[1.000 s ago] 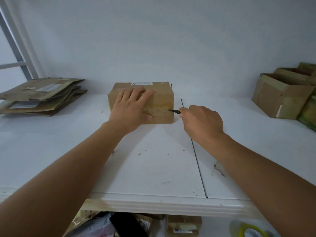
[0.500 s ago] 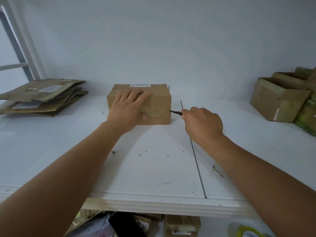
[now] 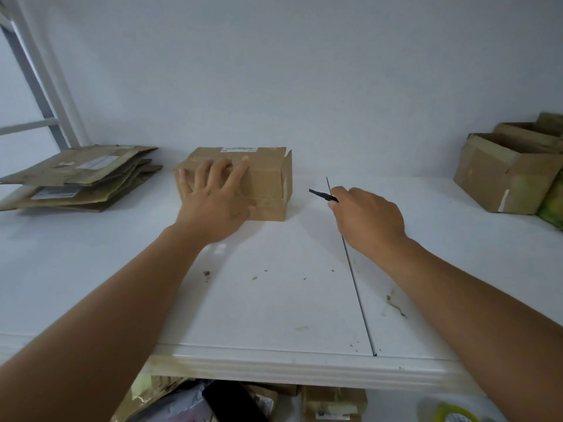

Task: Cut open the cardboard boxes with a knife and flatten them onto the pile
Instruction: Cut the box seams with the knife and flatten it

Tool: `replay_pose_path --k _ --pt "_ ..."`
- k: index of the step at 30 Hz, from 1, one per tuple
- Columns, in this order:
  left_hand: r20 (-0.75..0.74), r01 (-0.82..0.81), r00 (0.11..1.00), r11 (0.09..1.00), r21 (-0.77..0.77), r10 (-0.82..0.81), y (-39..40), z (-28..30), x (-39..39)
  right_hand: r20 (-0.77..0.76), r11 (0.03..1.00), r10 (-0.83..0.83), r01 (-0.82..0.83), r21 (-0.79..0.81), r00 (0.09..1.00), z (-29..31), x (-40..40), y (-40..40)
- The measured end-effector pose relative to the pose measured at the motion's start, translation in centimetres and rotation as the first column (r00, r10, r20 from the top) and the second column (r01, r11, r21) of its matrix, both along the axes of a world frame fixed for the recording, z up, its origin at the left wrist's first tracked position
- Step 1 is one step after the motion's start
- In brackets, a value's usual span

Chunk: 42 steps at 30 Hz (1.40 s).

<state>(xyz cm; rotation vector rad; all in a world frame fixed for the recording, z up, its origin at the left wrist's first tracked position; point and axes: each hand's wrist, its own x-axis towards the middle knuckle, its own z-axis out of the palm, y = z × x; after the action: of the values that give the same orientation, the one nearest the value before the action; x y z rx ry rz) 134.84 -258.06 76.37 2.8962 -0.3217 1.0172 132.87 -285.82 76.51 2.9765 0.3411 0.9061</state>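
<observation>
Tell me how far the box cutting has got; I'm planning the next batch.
Done: flattened pile lies at far left. In hand: left hand rests on the box, whose right end flap stands ajar; right hand grips the knife clear of it. Left: flattening this box, plus the boxes at right.

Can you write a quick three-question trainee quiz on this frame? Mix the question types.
1. True or false: the knife blade is touching the box.
2. Multiple choice: the left hand is A) lifting a flattened sheet, B) spread open on the box, C) holding the knife.
3. Fill in: the pile of flattened cardboard lies to the ______ of the box.

Key:
1. False. The right hand holds the knife apart from the box, to its right.
2. B.
3. Left, on the white table.
</observation>
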Motion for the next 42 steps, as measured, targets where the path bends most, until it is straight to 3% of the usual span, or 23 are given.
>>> replay_pose_path --k 4,9,12,15,17,26,31,34,42 --pt "0.097 0.128 0.987 0.991 0.033 -0.131 -2.6 0.0 -0.4 0.021 0.991 0.078 -0.08 0.108 0.997 0.0 -0.1 0.2" --pt "0.145 0.175 0.975 0.984 -0.02 -0.171 -2.3 0.0 -0.7 -0.029 0.979 0.025 -0.018 0.201 0.999 0.2 0.2 -0.6" --pt "0.118 0.124 0.988 0.966 -0.227 -0.099 -1.2 0.4 -0.7 -0.052 0.965 -0.007 0.021 0.262 0.999 0.2 0.3 -0.7" --pt "0.043 0.049 0.999 0.855 -0.516 -0.032 -0.3 0.4 -0.3 -0.09 0.941 0.023 0.008 0.339 0.996 0.3 0.4 -0.6" --pt "-0.04 0.029 0.997 0.794 -0.608 -0.068 0.4 -0.1 0.1 -0.092 0.926 0.08 -0.04 0.376 0.993 0.3 0.3 -0.4" --pt "-0.075 0.051 0.99 0.808 -0.586 -0.117 -0.2 -0.7 -0.1 -0.044 0.85 0.174 -0.127 0.511 0.984 0.1 0.2 0.0" --pt "-0.131 0.081 0.969 0.769 -0.634 -0.209 -0.7 -0.7 -0.4 -0.041 0.682 0.218 -0.122 0.721 0.975 0.3 0.1 0.1" --pt "-0.136 0.064 0.971 0.766 -0.64 -0.195 -0.7 -0.8 -0.2 -0.041 0.631 0.252 -0.132 0.764 0.967 0.4 0.0 0.2" --pt "-0.196 0.051 0.951 0.745 -0.665 -0.24 -0.4 -1.1 0.7 -0.09 0.666 0.309 -0.148 0.731 0.947 0.2 0.6 0.2"
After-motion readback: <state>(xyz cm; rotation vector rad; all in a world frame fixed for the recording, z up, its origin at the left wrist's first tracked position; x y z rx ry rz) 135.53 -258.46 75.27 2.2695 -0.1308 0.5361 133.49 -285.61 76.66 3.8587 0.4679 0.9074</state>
